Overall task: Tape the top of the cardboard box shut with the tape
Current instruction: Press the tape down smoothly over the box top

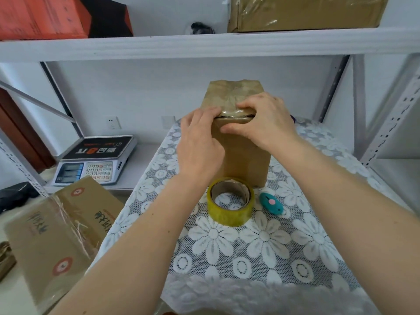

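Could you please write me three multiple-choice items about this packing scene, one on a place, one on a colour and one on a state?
1. Where is the roll of tape?
A. On the lace cloth, in front of the box
B. On top of the box
C. On the upper shelf

2. What colour is the small cutter?
A. Red
B. Teal
C. Black

3. What are the hands doing?
A. Lifting the roll
B. Pressing at the box's top front edge
C. Resting on the scale

Answers: 1 A, the roll lies on the cloth before the box. 2 B, teal body with a pink spot. 3 B, the left hand and right hand both rest on that edge.

White metal shelving (204, 45), white wall (159, 92)
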`<state>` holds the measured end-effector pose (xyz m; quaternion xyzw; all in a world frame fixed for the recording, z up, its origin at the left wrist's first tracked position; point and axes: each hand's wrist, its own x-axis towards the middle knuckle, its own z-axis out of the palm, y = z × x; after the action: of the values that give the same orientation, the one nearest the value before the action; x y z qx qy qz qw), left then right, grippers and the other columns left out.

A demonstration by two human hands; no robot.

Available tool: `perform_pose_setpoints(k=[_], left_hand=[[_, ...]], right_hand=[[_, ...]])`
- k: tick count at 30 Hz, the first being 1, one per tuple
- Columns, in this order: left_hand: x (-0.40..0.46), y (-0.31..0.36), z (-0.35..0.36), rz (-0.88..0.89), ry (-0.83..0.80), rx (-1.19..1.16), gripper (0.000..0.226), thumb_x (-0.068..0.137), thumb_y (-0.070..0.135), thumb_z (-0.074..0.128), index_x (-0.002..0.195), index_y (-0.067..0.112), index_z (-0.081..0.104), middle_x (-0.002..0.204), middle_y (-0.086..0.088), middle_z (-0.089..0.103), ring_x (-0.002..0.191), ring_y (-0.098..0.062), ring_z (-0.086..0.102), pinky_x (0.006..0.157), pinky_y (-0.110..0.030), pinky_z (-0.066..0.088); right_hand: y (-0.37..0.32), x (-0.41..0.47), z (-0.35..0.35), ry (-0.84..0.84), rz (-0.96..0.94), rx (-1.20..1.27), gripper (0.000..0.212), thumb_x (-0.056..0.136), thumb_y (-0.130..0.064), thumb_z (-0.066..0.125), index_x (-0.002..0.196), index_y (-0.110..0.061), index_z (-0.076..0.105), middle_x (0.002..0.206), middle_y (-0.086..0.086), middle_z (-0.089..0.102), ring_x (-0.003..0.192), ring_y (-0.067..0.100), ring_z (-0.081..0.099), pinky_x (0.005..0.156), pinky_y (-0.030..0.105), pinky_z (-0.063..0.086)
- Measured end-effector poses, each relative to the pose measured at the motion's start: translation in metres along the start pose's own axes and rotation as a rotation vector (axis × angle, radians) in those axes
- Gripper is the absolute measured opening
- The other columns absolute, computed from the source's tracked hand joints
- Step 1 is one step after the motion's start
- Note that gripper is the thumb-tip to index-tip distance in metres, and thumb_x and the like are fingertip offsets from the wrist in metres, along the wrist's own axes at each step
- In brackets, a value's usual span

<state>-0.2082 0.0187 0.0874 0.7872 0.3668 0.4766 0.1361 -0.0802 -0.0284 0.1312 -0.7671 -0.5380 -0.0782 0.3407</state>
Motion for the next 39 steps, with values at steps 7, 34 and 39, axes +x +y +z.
perform_pose_setpoints(k=[7,34,39], left_hand=[[0.0,0.001,0.0,-0.001,0.0,0.036,0.069,0.07,-0.009,0.041,0.127,0.027,0.052,0.128,0.011,0.053,0.127,-0.015,0.034,0.073,-0.03,0.04],[0.0,-0.001,0.006,0.011,0.058,0.045,0.072,0.068,-0.012,0.041,0.127,0.027,0.054,0.129,0.011,0.054,0.128,-0.016,0.036,0.074,-0.03,0.043],[0.0,0.0,0.007,0.0,0.063,0.049,0.072,0.067,-0.012,0.041,0.126,0.028,0.054,0.128,0.013,0.054,0.128,-0.014,0.035,0.071,-0.03,0.043]], right_hand=[[0.002,-0.001,-0.002,-0.048,-0.012,-0.046,0.08,0.058,-0.061,0.079,0.127,-0.029,0.055,0.133,-0.002,0.05,0.126,0.024,0.038,0.092,0.036,0.039],[0.017,-0.004,-0.006,-0.074,0.068,0.352,0.074,0.056,-0.031,0.09,0.124,-0.03,0.061,0.14,-0.004,0.044,0.131,0.018,0.038,0.11,0.037,0.033],[0.02,-0.005,0.002,-0.048,0.173,0.612,0.06,0.047,-0.063,0.081,0.103,-0.046,0.068,0.146,-0.007,0.041,0.133,0.014,0.041,0.107,0.042,0.04]])
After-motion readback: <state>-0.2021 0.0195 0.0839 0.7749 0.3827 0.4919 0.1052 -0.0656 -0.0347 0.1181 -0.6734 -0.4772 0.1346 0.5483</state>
